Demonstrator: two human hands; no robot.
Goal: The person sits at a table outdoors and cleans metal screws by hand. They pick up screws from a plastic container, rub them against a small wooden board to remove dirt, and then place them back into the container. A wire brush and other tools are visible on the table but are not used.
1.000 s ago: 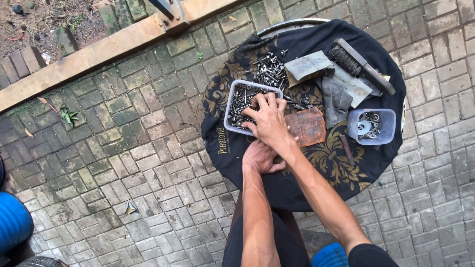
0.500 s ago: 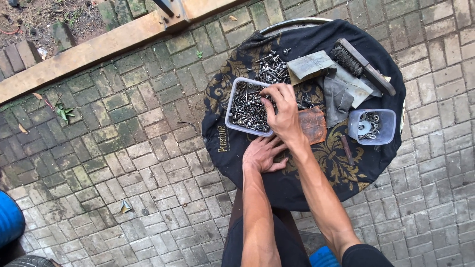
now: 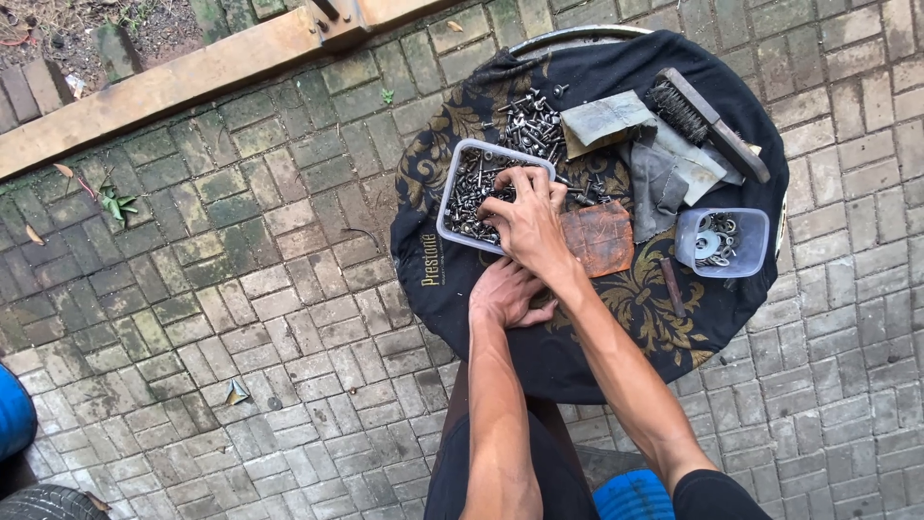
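Note:
A clear plastic tray [image 3: 452, 197] full of dark screws and bolts sits on a round table covered by a black cloth with gold patterns [image 3: 616, 327]. My right hand [image 3: 525, 217] reaches into the tray, fingers curled down among the screws; whether it grips one is hidden. My left hand [image 3: 505, 294] rests flat on the cloth just below the tray, fingers apart and holding nothing. A loose pile of screws [image 3: 527, 125] lies on the cloth behind the tray.
A rusty brown sheet [image 3: 602, 239], grey rags [image 3: 674, 173], a wire brush [image 3: 707, 120] and a small clear tub of washers [image 3: 720, 241] lie on the table's right side. Brick paving surrounds the table, with a wooden beam [image 3: 173, 87] beyond it. Something blue [image 3: 14, 419] shows at the left edge.
My right hand has stayed over the screw tray, its fingers working among the screws. The left hand stays on the cloth. The camera view has shifted slightly.

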